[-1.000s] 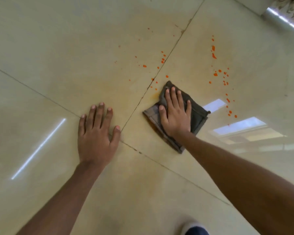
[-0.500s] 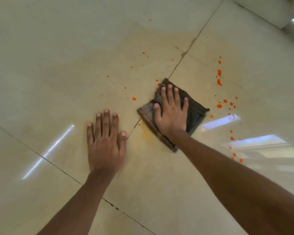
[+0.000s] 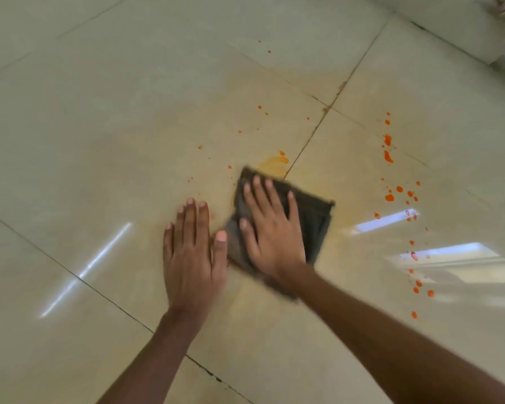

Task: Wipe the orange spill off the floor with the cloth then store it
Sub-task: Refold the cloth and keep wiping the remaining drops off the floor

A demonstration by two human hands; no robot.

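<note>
Your right hand [image 3: 270, 228] lies flat on the dark folded cloth [image 3: 312, 220], fingers [image 3: 257, 188] straight and spread, pressing it to the tiled floor [image 3: 99, 141]. Your left hand [image 3: 193, 258] rests flat just beside it, fingers straight. Orange drops [image 3: 388, 156] dot the tiles to the right, and a smear [image 3: 274, 164] touches the cloth's far corner.

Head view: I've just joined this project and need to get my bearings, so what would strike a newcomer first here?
The right hand, fingers spread, presses a dark cloth flat on the glossy beige floor tiles mid-view. Bright orange droplets dot the tiles to its right and beyond it, with a pale orange smear at the cloth's far corner. The left hand rests flat on the floor beside the cloth.
</note>
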